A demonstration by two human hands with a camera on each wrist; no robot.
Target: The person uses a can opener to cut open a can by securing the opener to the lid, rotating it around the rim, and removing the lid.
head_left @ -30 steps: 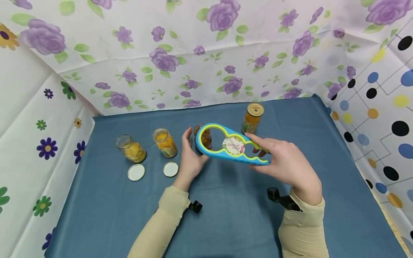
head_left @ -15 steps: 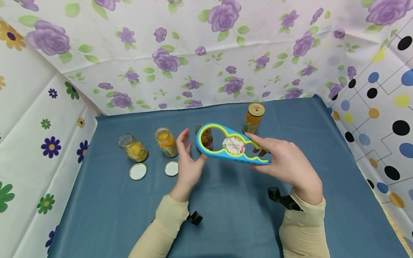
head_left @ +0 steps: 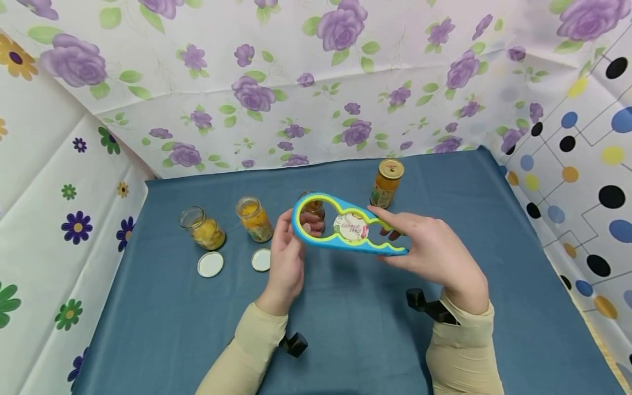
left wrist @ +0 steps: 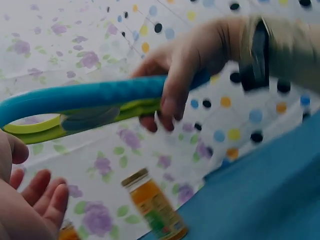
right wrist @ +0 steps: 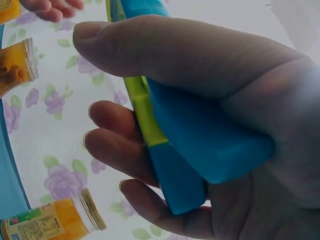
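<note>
A blue jar opener (head_left: 340,244) with a lime-green scalloped inner edge is held up above the table. My right hand (head_left: 436,249) grips its narrow handle end, thumb along one side and fingers beneath. At the opposite end, the large loop, my left hand (head_left: 288,255) has its fingers curled behind; they show through the loop. A round white disc (head_left: 351,226) with red lettering, like a jar lid, sits in the middle opening. Behind the loop stands a brown-filled jar (head_left: 314,205), partly hidden.
An open jar of yellow pieces (head_left: 204,230) and an open jar of orange fruit (head_left: 255,221) stand at left. Before them lie a white lid (head_left: 210,264) and a second lid (head_left: 261,259). A jar with a gold lid (head_left: 387,184) stands at back right.
My left hand has moved from beside the loop onto its end, its spread fingers now curling behind it. The jar opener has shifted slightly left with my right hand.
</note>
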